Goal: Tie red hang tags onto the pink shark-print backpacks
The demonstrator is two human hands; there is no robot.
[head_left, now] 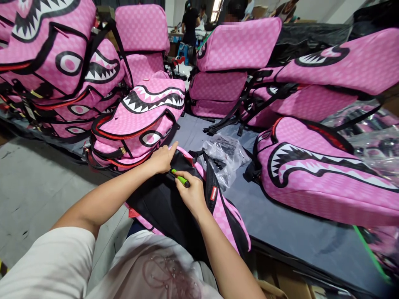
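Observation:
A black and pink backpack (156, 195) lies in front of me, black panel up, against my body at the table's edge. My left hand (162, 160) is closed on its upper edge, with one finger stretched out. Held in my right hand (193, 192) is a short green tool with a black end (182, 178). Its tip meets the black fabric close to my left fingers; its exact kind is unclear. Just beyond my left hand sits a pink backpack with shark teeth and an eye (146, 120).
Stacked pink backpacks stand at the left (68, 62) and at the back (218, 89). Another shark-mouth backpack (311, 174) lies to the right. A crumpled clear plastic bag (226, 158) rests on the grey table (264, 236). People stand in the background.

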